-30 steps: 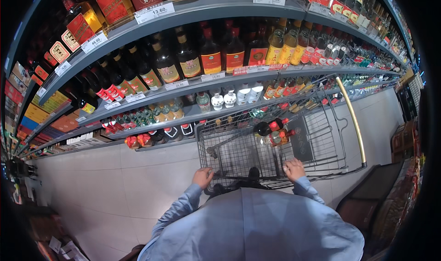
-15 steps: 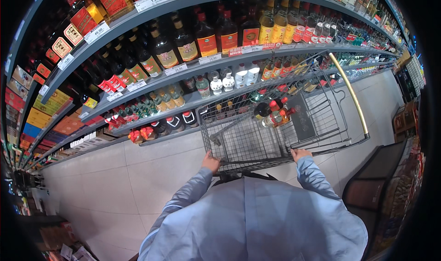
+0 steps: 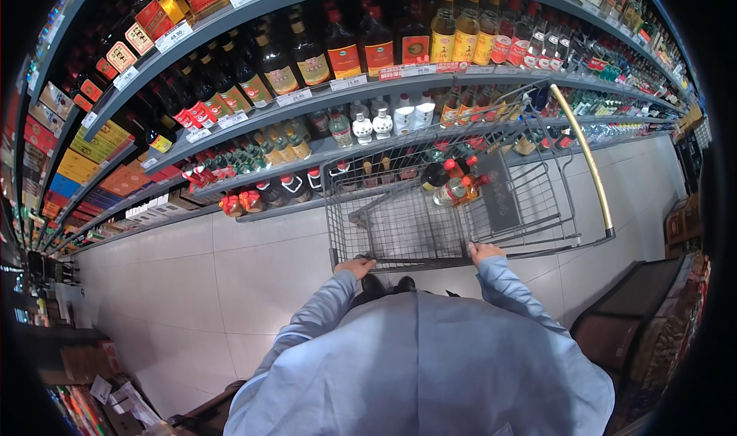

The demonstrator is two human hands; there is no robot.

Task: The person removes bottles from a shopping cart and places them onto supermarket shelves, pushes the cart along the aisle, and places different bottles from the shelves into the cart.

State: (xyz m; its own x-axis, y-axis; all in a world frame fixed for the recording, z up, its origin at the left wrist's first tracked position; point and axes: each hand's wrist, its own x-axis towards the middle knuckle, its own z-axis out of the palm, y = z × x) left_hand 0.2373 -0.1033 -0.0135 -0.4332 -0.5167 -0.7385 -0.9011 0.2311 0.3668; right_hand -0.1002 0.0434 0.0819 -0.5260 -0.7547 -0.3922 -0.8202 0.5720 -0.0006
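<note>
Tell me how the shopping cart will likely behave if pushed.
The shopping cart should hold its shape, being a rigid-looking wire frame. It probably feels light for its size, holding only a few bottles. Those might slide or clink, with open space beside them.

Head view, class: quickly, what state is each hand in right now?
Left hand: closed on the near side of the shopping cart.
Right hand: closed on the same side, farther right.
</note>
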